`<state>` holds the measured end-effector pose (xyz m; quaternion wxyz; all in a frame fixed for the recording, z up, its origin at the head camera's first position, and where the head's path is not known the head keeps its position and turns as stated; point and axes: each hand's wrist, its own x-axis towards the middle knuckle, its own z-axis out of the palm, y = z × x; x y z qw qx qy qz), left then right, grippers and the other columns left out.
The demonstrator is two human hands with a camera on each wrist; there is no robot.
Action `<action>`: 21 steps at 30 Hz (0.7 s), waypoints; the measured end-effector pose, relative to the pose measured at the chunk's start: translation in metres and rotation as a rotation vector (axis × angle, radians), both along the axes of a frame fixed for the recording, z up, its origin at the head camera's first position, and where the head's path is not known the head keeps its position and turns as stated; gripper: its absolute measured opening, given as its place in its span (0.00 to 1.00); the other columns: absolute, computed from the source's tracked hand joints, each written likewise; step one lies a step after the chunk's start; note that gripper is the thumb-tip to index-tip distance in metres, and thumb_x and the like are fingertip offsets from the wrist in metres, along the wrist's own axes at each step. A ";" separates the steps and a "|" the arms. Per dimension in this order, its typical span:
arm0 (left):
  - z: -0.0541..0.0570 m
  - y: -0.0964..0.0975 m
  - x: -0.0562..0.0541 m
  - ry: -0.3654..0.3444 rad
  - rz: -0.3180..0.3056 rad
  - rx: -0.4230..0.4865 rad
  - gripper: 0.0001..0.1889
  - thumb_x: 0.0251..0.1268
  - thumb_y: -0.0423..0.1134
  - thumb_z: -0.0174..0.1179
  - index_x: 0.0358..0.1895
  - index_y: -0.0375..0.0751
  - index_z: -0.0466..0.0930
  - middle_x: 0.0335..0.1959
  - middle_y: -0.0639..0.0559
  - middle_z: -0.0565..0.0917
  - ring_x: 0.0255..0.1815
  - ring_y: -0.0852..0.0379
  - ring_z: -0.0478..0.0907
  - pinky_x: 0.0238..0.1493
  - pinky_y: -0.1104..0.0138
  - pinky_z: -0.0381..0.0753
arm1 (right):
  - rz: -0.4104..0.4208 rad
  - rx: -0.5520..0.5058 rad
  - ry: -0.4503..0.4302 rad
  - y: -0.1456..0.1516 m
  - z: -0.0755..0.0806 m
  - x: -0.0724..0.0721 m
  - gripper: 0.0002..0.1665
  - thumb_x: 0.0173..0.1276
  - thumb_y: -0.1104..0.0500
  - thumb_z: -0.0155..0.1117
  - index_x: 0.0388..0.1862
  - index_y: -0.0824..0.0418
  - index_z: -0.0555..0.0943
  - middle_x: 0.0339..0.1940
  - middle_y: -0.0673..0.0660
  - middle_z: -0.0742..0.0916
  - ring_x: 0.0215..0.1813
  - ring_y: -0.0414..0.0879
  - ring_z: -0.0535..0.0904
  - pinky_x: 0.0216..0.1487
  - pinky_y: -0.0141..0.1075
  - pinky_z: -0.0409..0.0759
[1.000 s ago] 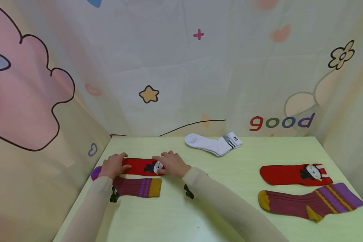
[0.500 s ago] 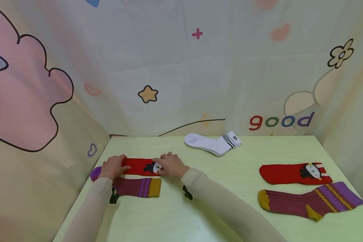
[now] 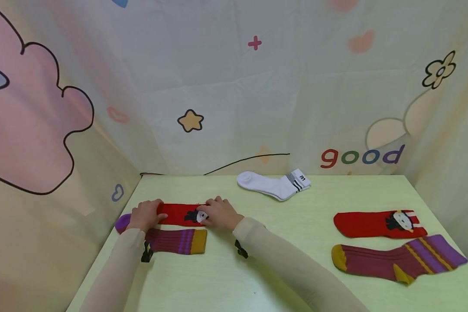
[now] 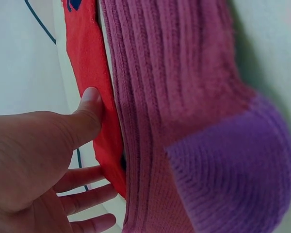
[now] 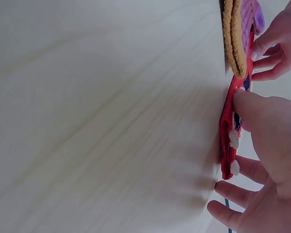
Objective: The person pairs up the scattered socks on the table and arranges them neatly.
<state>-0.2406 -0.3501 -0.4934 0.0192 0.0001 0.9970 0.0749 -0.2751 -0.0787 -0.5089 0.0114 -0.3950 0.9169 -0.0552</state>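
Note:
A red sock (image 3: pixel 175 214) with a cartoon figure near its cuff lies flat at the left of the table. My left hand (image 3: pixel 143 215) rests at its toe end; in the left wrist view the thumb lies on the red fabric and the other fingers extend along its end. At the cuff is my right hand (image 3: pixel 221 213), its thumb on the sock and its fingers spread past the far edge, as the right wrist view shows. Nearer to me lies a maroon ribbed sock (image 3: pixel 167 241) with purple stripes and a mustard cuff. My left hand and wrist partly cover it.
At the back middle lies a white sock (image 3: pixel 271 185) with black stripes. A second red sock (image 3: pixel 362 225) and a maroon sock (image 3: pixel 374 261) with mustard toe and heel lie on the right. A printed curtain (image 3: pixel 234 86) stands behind the pale green table (image 3: pixel 288 234).
Both hands stay on the red sock, almost still. The right hand has shifted very slightly left. The other socks have not moved.

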 end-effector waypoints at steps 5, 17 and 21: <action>0.000 0.000 0.000 0.003 -0.005 -0.003 0.25 0.70 0.45 0.68 0.62 0.33 0.76 0.54 0.28 0.82 0.50 0.31 0.79 0.52 0.34 0.76 | 0.005 -0.018 0.000 0.000 0.001 0.000 0.25 0.77 0.43 0.62 0.69 0.45 0.79 0.65 0.55 0.81 0.61 0.54 0.74 0.59 0.47 0.77; 0.001 0.000 0.001 0.006 -0.009 0.011 0.24 0.69 0.44 0.69 0.60 0.33 0.77 0.53 0.29 0.82 0.50 0.31 0.79 0.52 0.35 0.76 | -0.016 -0.012 -0.010 -0.004 -0.002 -0.001 0.24 0.74 0.42 0.65 0.65 0.46 0.82 0.63 0.54 0.81 0.58 0.51 0.74 0.57 0.44 0.77; 0.001 0.000 0.001 0.007 -0.007 0.012 0.24 0.68 0.45 0.69 0.60 0.33 0.77 0.53 0.29 0.82 0.50 0.32 0.79 0.52 0.34 0.76 | -0.022 -0.006 -0.009 -0.004 -0.001 -0.002 0.24 0.73 0.41 0.65 0.64 0.47 0.83 0.63 0.54 0.81 0.57 0.50 0.73 0.57 0.43 0.77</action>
